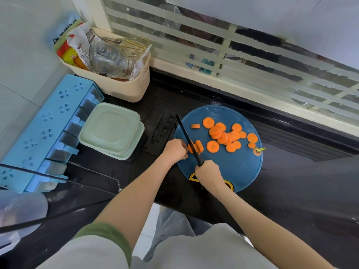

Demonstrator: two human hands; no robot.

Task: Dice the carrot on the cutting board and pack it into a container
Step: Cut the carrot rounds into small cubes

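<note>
A round blue cutting board (233, 171) lies on the dark counter, with several orange carrot slices (225, 135) scattered across its middle. At the board's left edge my left hand (174, 149) holds a short carrot piece (191, 148) with curled fingers. My right hand (208, 172) grips the handle of a black knife (187, 136), whose blade is down through the carrot beside a freshly cut slice (199, 146). The carrot's stem end (258, 151) lies at the board's right edge. A pale green lidded container (110, 129) stands left of the board.
A black knife sheath (162, 133) lies between container and board. A blue spice rack (44, 131) runs along the left wall. A beige basket (116, 82) with packets and a glass jar stands at the back left. A window frame (233, 82) borders the counter's far side.
</note>
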